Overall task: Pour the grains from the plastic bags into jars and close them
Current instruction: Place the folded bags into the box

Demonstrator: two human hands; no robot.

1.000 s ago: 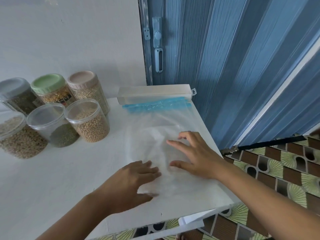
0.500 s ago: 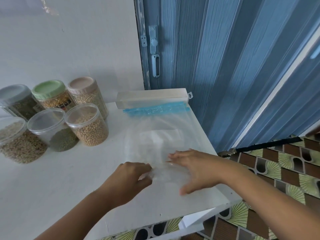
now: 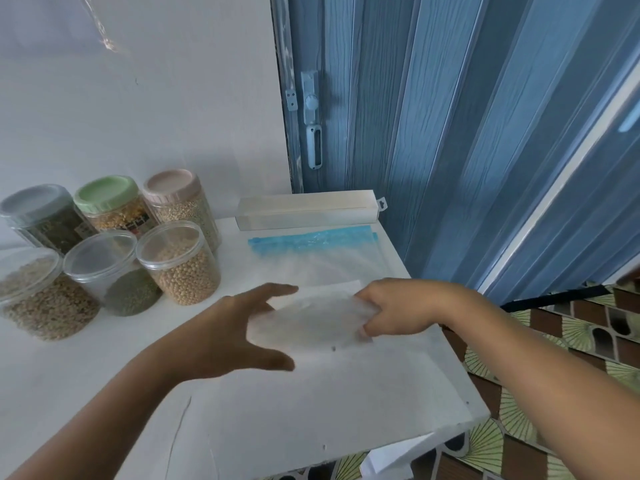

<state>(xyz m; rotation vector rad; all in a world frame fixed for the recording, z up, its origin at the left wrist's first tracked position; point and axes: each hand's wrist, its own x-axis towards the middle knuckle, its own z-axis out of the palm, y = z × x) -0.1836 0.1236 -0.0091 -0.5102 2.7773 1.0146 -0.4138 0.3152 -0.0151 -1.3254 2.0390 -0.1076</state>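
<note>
A: Where do we have the plastic bag (image 3: pixel 311 289) right now?

B: Flat on the white surface (image 3: pixel 311 410), toward its 2 o'clock corner. Its long axis runs from 12 to 6, with the blue zip strip (image 3: pixel 311 239) at the 12 o'clock end, lying crosswise just in front of the long white box (image 3: pixel 304 209) by the wall.

A: And the near end?

B: Folded up and back over the bag. Our right hand (image 3: pixel 398 310) is pinched on the fold at its 3 o'clock side, fingers curled around the plastic. Our left hand (image 3: pixel 221 334) is spread wide, thumb and fingers apart, at the fold's 9 o'clock side; we cannot tell whether it touches the plastic.

A: The jars?

B: Six of them clustered at 9 to 10 o'clock, all lidded. The closest to the bag is the clear-lidded jar of pale round grains (image 3: pixel 180 265), well apart from it. Behind stand the pink-lidded jar (image 3: pixel 176 195) and the green-lidded jar (image 3: pixel 107 202).

A: Room to move?

B: The bag's 3 o'clock side runs near the surface edge, beyond which the patterned floor (image 3: pixel 571 334) shows. From 6 to 8 o'clock the surface is bare
</note>
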